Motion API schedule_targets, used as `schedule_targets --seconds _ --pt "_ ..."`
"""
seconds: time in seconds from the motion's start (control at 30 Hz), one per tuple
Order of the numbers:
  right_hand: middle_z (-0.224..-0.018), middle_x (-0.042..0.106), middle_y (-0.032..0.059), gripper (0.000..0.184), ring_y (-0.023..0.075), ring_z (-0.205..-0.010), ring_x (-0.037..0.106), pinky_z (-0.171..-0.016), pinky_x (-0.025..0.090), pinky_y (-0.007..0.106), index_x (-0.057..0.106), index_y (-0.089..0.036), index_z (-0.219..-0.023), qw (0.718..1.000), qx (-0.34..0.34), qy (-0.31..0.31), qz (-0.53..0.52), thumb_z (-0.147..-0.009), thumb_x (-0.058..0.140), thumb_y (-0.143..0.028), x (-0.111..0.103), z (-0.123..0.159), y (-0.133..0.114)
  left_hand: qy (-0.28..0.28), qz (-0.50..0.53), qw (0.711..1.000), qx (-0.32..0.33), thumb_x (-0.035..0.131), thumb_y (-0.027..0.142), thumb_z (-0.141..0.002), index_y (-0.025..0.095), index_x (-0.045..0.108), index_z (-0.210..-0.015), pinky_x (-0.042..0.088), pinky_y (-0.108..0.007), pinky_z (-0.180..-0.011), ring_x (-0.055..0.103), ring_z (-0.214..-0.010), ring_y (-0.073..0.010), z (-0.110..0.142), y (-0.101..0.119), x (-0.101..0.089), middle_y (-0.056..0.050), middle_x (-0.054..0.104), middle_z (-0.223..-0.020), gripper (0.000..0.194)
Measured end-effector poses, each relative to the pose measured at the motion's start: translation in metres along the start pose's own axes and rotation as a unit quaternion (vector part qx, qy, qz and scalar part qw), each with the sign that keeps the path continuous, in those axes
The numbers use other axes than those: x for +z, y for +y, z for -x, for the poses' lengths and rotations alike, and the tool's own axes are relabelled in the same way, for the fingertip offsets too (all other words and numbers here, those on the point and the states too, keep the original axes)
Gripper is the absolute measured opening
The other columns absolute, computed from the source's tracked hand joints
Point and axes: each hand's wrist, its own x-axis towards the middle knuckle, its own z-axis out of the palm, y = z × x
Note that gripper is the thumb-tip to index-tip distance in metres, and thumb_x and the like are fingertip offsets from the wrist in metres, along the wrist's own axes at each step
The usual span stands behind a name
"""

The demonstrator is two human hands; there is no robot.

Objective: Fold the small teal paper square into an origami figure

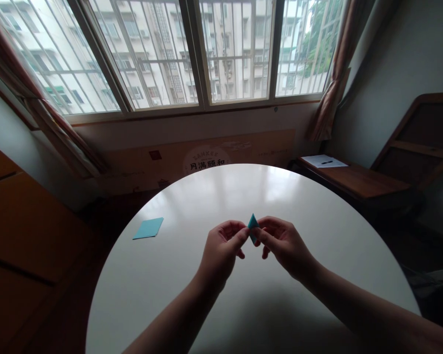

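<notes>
White, curved-edge counter (133, 295) extends beneath both hands. Left hand (219, 253), at eight o'clock of the folded teal paper, is nearly closed, thumb and forefinger pinching its edge. Right hand (290, 243), at four o'clock, pinches likewise, lower fingers loosely curled. Flat teal paper (148, 228) lies at ten o'clock. Folded teal paper (253, 221), pointed at top, sits between the fingertips.

Teal paper piece (253, 222), lighter teal sheets (148, 228), plain white tabletop (151, 268), orange-brown cabinet (20, 216), pinkish curtain (324, 115)
</notes>
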Motion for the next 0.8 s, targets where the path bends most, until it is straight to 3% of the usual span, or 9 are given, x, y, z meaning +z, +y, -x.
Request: schedule_targets --seconds 0.13,0.33,0.43,0.57,0.8 --pt "-0.077 0.067 0.0054 0.025 0.0175 -0.070 0.063 -0.043 0.049 0.021 0.075 -0.017 -0.092 1.000 0.012 -0.002 -0.008 -0.083 0.076 -0.040 -0.0029 0.0003 0.0001 -0.018 -0.001 1.000 -0.010 0.077 0.035 -0.078 0.013 0.071 -0.081 0.044 -0.017 -0.046 0.058 -0.063 -0.0119 -0.0008 -0.0005 -0.0017 -0.004 0.067 -0.070 0.024" --pt "-0.072 0.065 0.0035 0.025 0.0147 -0.067 0.060 -0.044 0.048 0.019 0.075 -0.016 -0.088 0.995 0.057 0.002 -0.078 -0.083 0.077 -0.041 -0.0045 -0.0002 -0.0008 -0.052 -0.095 0.990 0.089 0.075 0.032 -0.081 0.015 0.076 -0.087 0.049 -0.020 -0.046 0.062 -0.072 -0.0154 -0.0021 0.0024 -0.0082 -0.008 0.067 -0.094 0.018" --pt "-0.072 0.065 0.0029 0.023 0.0140 -0.067 0.060 -0.044 0.048 0.018 0.074 -0.017 -0.086 0.992 0.069 -0.011 -0.103 -0.083 0.077 -0.040 -0.0046 0.0009 -0.0007 -0.062 -0.099 0.988 0.106 0.075 0.030 -0.081 0.015 0.075 -0.083 0.049 -0.020 -0.045 0.062 -0.072 -0.0158 -0.0021 0.0049 -0.0091 -0.007 0.067 -0.090 0.015" --pt "-0.073 0.066 0.0030 0.020 0.0129 -0.065 0.060 -0.045 0.049 0.017 0.075 -0.017 -0.085 0.993 0.058 -0.027 -0.102 -0.084 0.077 -0.037 -0.0042 0.0025 -0.0004 -0.083 -0.027 0.995 0.055 0.080 0.028 -0.078 0.015 0.070 -0.084 0.048 -0.018 -0.046 0.062 -0.067 -0.0146 -0.0019 0.0047 -0.0078 -0.005 0.069 -0.077 0.017" --pt "-0.073 0.068 0.0043 0.021 0.0133 -0.065 0.062 -0.046 0.050 0.018 0.077 -0.016 -0.086 0.994 0.056 -0.034 -0.082 -0.083 0.078 -0.037 -0.0044 0.0035 -0.0057 -0.090 0.048 0.994 -0.048 0.085 0.028 -0.074 0.014 0.070 -0.088 0.044 -0.014 -0.044 0.061 -0.064 -0.0113 -0.0043 0.0038 -0.0087 -0.004 0.070 -0.076 0.025"
